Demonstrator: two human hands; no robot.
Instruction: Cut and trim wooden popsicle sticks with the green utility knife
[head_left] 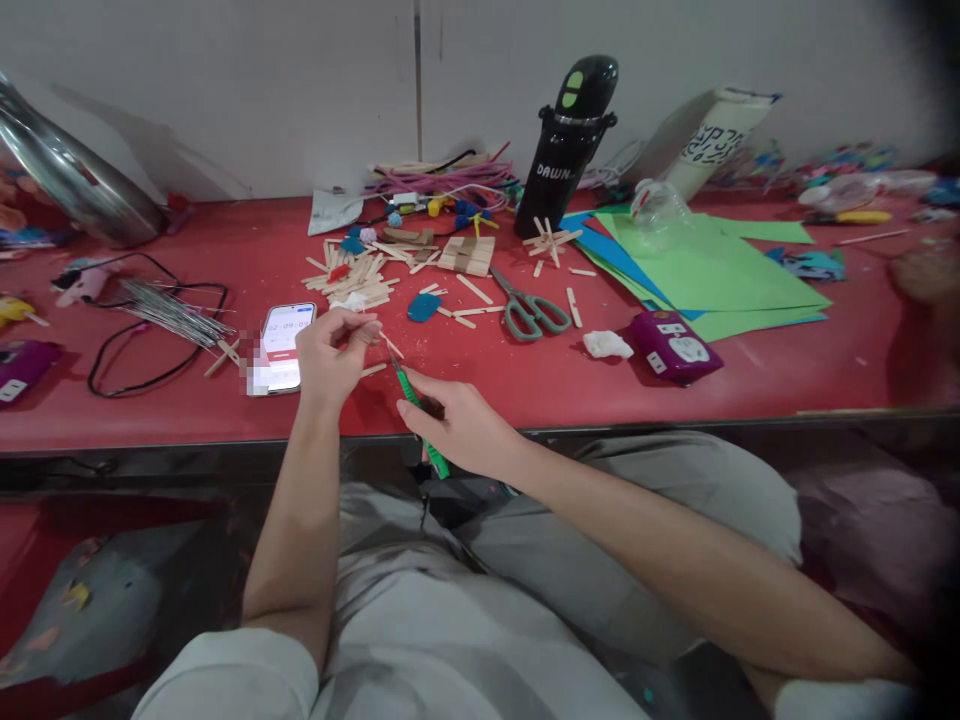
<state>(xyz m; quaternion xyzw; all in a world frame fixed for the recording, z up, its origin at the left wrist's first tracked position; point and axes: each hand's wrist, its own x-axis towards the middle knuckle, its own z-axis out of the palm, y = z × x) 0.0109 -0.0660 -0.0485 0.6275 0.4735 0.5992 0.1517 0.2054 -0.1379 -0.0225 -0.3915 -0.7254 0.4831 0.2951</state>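
The left hand [335,352] pinches a thin wooden stick [393,346] between the thumb and the fingers. This stick is above the red table [495,385], near its front edge and a little to the left of the middle. The right hand [472,425] is closed around a green cutter [411,390], whose handle reaches over the front edge. The tip of the cutter points to the stick and is very near it; I cannot tell if they touch.

Just beside the left hand, toward the left end of the table, there lies a phone [282,350] with a lit screen. Farther to the left end is a bundle of thin wires [174,312]. Behind the hands, toward the back edge, a pile of small sticks [364,272] is spread, and a blue piece [424,307] lies at its side. To the right of these is a pair of scissors [534,312], with its handles toward the front edge. Nearer the right end are a crumpled white tissue [607,345] and, just beside it, a purple box [673,348]. A black bottle [561,160] stands near the back edge, and sheets of green paper [724,275] lie to its right.
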